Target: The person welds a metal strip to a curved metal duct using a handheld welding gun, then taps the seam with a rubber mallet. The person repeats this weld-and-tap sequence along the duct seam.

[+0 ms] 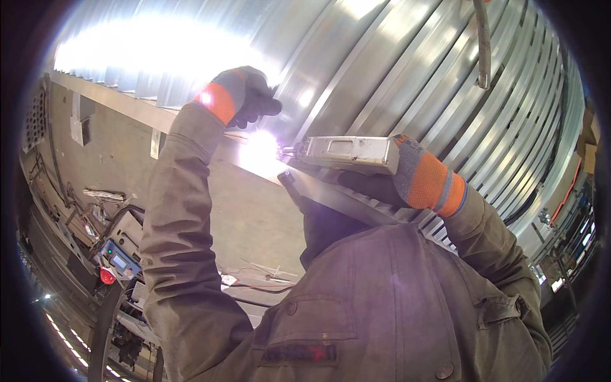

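My right hand (421,173), in a grey and orange work glove, is wrapped round a handheld welding gun (350,151) with a white, boxy body. The gun's nozzle points left, into an intense white glare (259,149) at the lower edge of a ribbed metal panel (375,83). Just above and left of that glare is my left hand (247,95), gloved alike. Its fingers are curled close to the panel's edge; whatever they may hold is hidden. A dark, square-ended piece (286,179) shows below the nozzle.
Along the panel's lower side runs a pale metal edge bar (111,99), with concrete floor (245,216) beneath. A blue-framed control unit (121,260) with a red knob (107,275) stands lower left, near cables. From the top right hangs a grey rod-like piece (484,54).
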Demonstrator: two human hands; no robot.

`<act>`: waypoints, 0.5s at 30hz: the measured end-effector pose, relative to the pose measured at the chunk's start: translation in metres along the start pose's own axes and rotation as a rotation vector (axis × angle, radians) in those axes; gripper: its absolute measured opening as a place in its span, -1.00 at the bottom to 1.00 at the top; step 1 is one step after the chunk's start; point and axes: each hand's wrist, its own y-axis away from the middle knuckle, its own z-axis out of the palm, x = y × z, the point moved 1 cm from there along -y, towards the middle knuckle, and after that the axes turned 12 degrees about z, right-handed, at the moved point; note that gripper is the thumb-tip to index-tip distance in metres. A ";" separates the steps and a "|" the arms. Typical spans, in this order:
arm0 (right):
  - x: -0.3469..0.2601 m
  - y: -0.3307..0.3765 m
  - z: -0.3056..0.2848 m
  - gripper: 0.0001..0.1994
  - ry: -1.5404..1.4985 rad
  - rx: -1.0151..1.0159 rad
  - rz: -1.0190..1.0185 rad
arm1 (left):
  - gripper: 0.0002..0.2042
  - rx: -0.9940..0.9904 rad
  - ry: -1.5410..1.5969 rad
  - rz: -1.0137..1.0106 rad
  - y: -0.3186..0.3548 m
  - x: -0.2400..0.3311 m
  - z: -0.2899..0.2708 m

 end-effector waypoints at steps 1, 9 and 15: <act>0.001 -0.002 0.001 -0.60 -0.025 0.019 -0.087 | -0.57 0.003 0.026 -0.007 0.000 -0.001 0.000; 0.044 0.004 0.002 -0.59 -0.143 -0.093 0.177 | -0.59 0.045 0.137 -0.047 -0.002 -0.004 0.003; 0.018 0.008 -0.002 -0.60 -0.102 -0.055 0.159 | -0.59 0.022 0.127 -0.037 -0.003 -0.004 0.003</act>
